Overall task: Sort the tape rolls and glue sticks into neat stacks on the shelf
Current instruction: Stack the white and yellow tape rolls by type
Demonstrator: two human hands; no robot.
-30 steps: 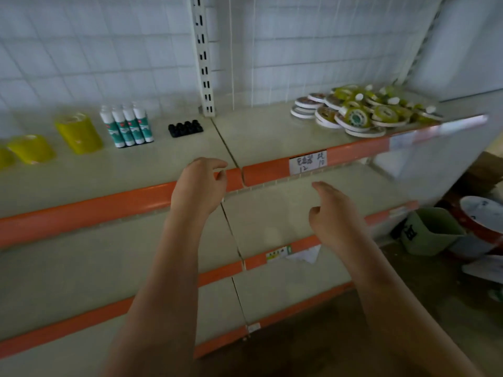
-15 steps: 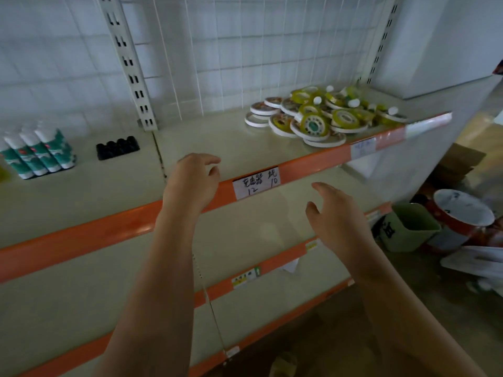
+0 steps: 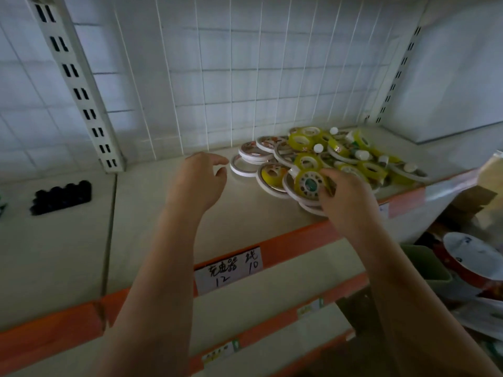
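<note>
Head view: the pile [image 3: 329, 161] of tape rolls and glue sticks lies jumbled on the shelf [image 3: 245, 213], toward its right end, nothing stacked yet. The right hand [image 3: 345, 197] is at the pile's near edge, fingers curled on the yellow roll [image 3: 310, 185] there, apparently pinching it. The left hand [image 3: 196, 183] hovers left of the pile, fingers loosely spread, holding nothing. Judged step: taking the first roll; next it needs lifting clear and setting flat on the bare shelf left of the pile. A black tray [image 3: 61, 197] sits far left of the pile; overlapping rolls may slide.
</note>
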